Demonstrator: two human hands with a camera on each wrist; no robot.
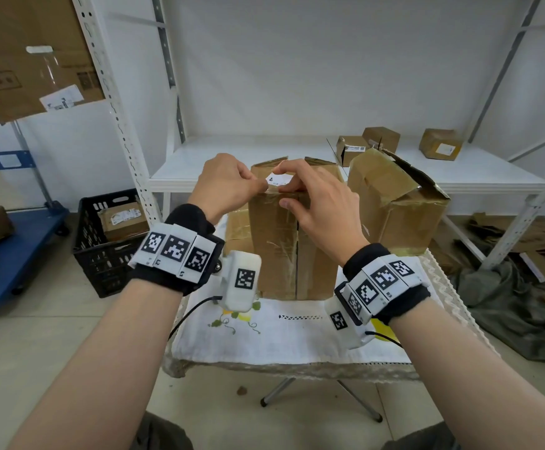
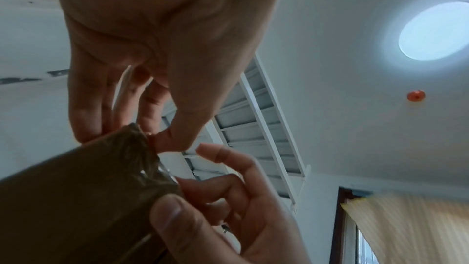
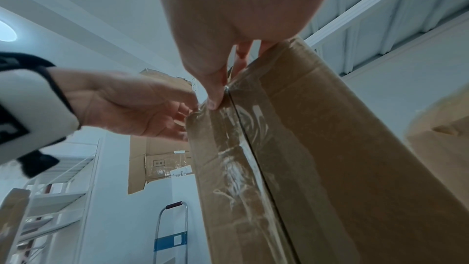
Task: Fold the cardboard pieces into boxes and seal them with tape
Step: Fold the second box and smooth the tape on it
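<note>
The tall brown corrugated cardboard box (image 1: 284,241) stands upright on the white embroidered cloth of the tabletop (image 1: 297,339), between the person's forearms, with a centre seam running down its near face under wrinkled clear tape (image 3: 236,148). By the look of it the box is empty and light, stiff along its creased edges but easily dented on the broad panels; it is best steadied at the top corners and edges, where the board is doubled. The tape is thin, slick on its back and clingy underneath, so it likely wants a fingertip pinch at its loose end, not a full grasp.

The left hand (image 1: 225,186) has its grip closed in a pinch at the box's upper left corner, thumb and fingertips meeting on what seems to be the tape's edge. The right hand (image 1: 316,203) has its thumb pressed on the seam near the top and its fingers curled over the upper edge, so it is grasping the box.

The head view alone shows the layout: a second, crumpled brown box (image 1: 394,203) just to the right, and a black plastic crate (image 1: 102,248) on the floor. The right wrist view alone shows the tape's wrinkles and the dark seam line close up. The left wrist view shows the pinch from below.
</note>
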